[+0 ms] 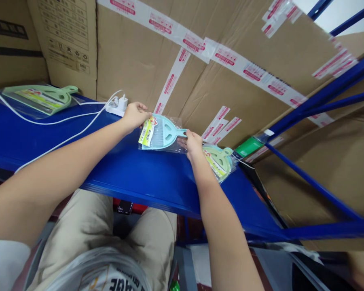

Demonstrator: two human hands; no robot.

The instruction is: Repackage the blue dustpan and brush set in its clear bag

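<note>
You hold the bagged blue dustpan (162, 136) over the blue shelf (133, 171) — left hand (136, 116) pinching its labelled end, right hand (194, 144) clamped on its handle — with a taped cardboard box (139, 64) behind and blue rack bars (330, 229) at right.

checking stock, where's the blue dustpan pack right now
Near centre in the head view, the blue dustpan pack is held between the left hand and right hand, left of the nearer green pack.

Left hand (136, 117): holding label end of blue dustpan pack (167, 135)
Right hand (194, 144): gripping its handle end
Right green pack (221, 158): on blue shelf (145, 173), just beside right hand
Left green pack (45, 98): well apart, past white power strip (115, 110)
</note>
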